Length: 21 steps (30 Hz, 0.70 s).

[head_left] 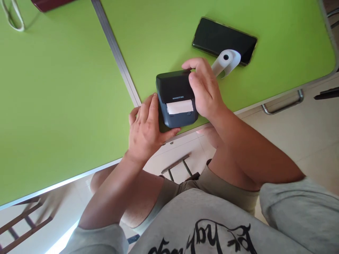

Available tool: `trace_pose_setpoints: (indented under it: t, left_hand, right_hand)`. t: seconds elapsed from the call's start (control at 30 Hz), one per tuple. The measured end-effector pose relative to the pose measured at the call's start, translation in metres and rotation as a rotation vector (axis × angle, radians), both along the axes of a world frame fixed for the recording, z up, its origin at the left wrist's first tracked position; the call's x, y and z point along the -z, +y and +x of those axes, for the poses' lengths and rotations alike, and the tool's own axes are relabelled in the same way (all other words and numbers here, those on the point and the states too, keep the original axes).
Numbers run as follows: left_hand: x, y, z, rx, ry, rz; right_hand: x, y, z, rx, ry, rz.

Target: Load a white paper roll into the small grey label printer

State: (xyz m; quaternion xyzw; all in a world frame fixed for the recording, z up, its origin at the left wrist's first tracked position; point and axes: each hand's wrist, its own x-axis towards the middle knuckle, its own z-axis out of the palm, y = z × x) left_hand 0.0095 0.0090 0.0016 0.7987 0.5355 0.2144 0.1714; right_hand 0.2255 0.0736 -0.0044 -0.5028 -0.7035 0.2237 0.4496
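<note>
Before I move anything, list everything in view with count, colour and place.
label printer: one, black and blue-grey, between the hands
label strip: one, white, at the printer's front
smartphone: one, black, upper right
paper roll: one, white, overlapping the phone in view
tabletop panels: two, green, either side of the strip
metal strip: one, grey, between panels
cord loop: one, white, top left
cut-off object: one, dark red, top edge
handle: one, silver, right table edge
T-shirt: one, grey, bottom
shorts: one pair, olive, below the table edge
left hand: one, bare, printer's left
right hand: one, bare, printer's right
</note>
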Motion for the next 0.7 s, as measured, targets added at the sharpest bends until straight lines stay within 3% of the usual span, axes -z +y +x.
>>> trace_pose_setpoints:
  t: [0.1, 0.2, 0.27, 0.53, 0.7]
  left_hand:
    - [-0.004, 0.002, -0.003, -0.012, -0.163, -0.085]
    - [-0.011, 0.009, -0.011, -0.013, -0.584, -0.239]
    - [-0.014, 0.015, -0.018, -0.017, -0.76, -0.329]
    - [-0.007, 0.029, -0.026, -0.091, -0.89, -0.438]
    - [-0.018, 0.028, -0.028, -0.103, -0.953, -0.526]
  right_hand:
    - [0.001, 0.001, 0.0, -0.007, 0.011, 0.019]
    - [0.003, 0.002, 0.001, -0.013, 0.014, 0.006]
    - [0.004, 0.002, 0.001, -0.003, 0.02, 0.005]
    - [0.003, 0.001, 0.0, -0.006, 0.045, 0.036]
    - [0.007, 0.004, 0.002, -0.016, 0.022, 0.036]
